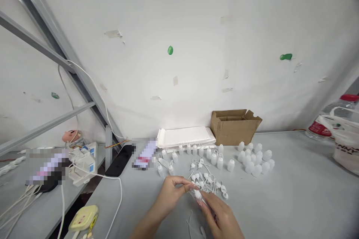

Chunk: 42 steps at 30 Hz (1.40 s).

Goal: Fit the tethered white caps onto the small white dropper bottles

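Observation:
Low in the middle, my left hand (174,190) and my right hand (220,209) meet around a small white cap-shaped piece (198,194). My left thumb and index finger pinch its upper end. The fingers of my right hand close on it from the right and hide its lower part. Just beyond my fingertips lies a loose heap of white caps with thin cords (206,180). Small translucent bottle-shaped pieces (220,163), several with loops on top, stand in rows behind the heap. A loose white cord (189,224) lies below my hands.
At right, rounded translucent white pieces (256,170) cluster together. White flat packages (186,137) and an open cardboard box (235,129) rest against the wall. A plastic bag (346,145) is far right. Phones, a power strip (84,164), cables and a yellow case (83,217) are at left.

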Tool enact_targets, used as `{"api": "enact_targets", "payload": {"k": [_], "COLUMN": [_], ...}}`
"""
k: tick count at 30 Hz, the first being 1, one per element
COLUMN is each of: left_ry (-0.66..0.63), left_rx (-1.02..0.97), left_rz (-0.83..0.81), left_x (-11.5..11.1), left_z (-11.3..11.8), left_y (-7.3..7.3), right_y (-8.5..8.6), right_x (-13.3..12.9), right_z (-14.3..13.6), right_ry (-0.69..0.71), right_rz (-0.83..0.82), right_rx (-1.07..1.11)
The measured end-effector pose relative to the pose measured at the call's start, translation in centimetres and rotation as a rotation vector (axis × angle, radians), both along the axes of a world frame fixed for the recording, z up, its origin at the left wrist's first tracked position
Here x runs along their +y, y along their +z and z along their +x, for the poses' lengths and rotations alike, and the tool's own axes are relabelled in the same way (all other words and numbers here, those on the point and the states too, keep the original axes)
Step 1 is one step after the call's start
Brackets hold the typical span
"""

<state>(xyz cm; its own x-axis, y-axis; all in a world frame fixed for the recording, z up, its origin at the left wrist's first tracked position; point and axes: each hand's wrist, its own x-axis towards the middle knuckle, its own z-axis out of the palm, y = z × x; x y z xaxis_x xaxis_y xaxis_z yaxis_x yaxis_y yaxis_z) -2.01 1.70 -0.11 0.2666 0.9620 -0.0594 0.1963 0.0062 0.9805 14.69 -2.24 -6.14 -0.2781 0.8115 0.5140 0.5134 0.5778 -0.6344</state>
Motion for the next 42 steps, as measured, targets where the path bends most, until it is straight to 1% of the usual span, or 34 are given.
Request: {"api": "enact_targets", "payload": {"k": [3,6,9,12,16,24,29,33,35,36,38,39,40,42], "left_ry": [0.029,0.091,0.147,0.168,0.148,0.161,0.151,0.156,0.190,0.225,0.311,0.336,0.381,0.489], "left_rx": [-0.066,-0.166,-0.215,-0.200,-0.190,-0.081,-0.079,-0.076,-0.015,0.046,0.214,0.299,0.365,0.462], "left_rz": [-0.028,-0.079,-0.098,-0.110,-0.111,-0.014,0.021,0.054,0.103,0.157,0.285,0.309,0.312,0.258], "left_x": [-0.1,-0.1,0.0,0.1,0.0,-0.5,-0.6,-1.0,-1.6,-2.1,-2.9,-3.2,-3.4,-3.5], "left_z": [0.0,-0.1,-0.4,-0.5,-0.2,0.4,1.0,1.1,0.5,0.0,-1.5,-2.5,-3.5,-5.6], "left_y": [0.1,0.1,0.2,0.2,0.0,-0.7,-0.8,-0.1,0.5,0.8,1.2,1.3,1.3,1.2], "right_y": [0.2,0.2,0.2,0.1,0.2,0.1,-0.3,0.0,0.3,0.4,0.5,0.5,0.5,0.5], "right_x": [0.0,0.0,-0.1,-0.2,-0.1,0.0,-0.1,-0.2,-0.3,-0.3,-0.3,-0.3,-0.3,-0.3], "right_z": [-0.2,-0.3,-0.3,-0.2,-0.3,-0.4,-0.1,-0.3,-0.5,-0.6,-0.9,-0.9,-1.0,-1.1], "right_ry": [-0.047,-0.122,-0.156,-0.156,-0.145,-0.160,-0.129,-0.071,-0.063,-0.076,-0.129,-0.154,-0.172,-0.183], "right_rz": [0.026,0.081,0.085,0.083,0.114,0.173,0.130,0.058,-0.001,-0.031,-0.081,-0.107,-0.129,-0.154], "right_rx": [0.040,0.077,0.082,0.079,0.072,0.046,0.062,0.110,0.156,0.184,0.235,0.249,0.256,0.251]}}
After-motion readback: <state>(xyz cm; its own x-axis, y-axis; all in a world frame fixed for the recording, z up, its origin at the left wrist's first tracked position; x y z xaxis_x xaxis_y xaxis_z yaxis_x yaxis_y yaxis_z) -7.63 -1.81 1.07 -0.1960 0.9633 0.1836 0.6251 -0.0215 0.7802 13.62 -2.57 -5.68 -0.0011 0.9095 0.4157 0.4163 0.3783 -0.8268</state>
